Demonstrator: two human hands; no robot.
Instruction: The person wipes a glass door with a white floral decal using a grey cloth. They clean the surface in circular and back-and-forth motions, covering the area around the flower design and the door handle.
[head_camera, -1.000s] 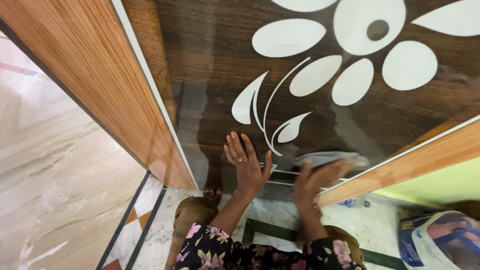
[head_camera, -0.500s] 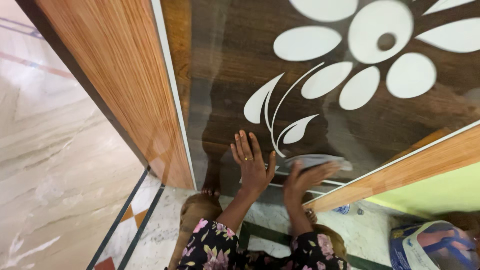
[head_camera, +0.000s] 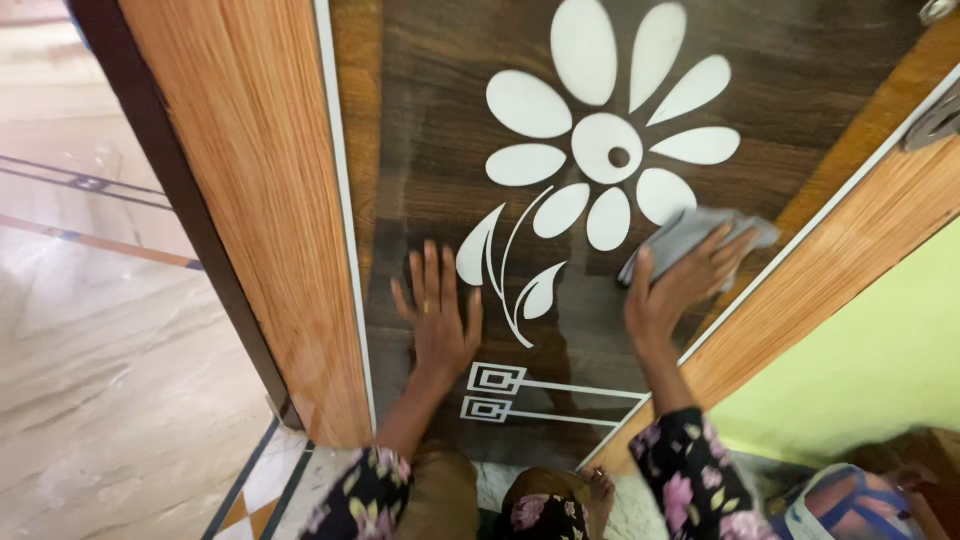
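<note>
A glossy dark brown door panel with a white flower inlay fills the middle of the head view. My left hand lies flat on the panel, fingers spread, a ring on one finger, just left of the white leaf and stem. My right hand presses a grey cloth against the panel at the flower's lower right petals, near the white trim line. Both sleeves are dark with a pink floral print.
Lighter orange wood framing borders the dark panel on the left and right. A marble floor with inlaid coloured lines lies to the left. A light green wall is at the right, with a blue and white bag below it.
My right hand has carried the cloth up from the panel's bottom edge to the flower's lower right. My left hand has shifted higher, and the view has pulled back to show the whole flower.
</note>
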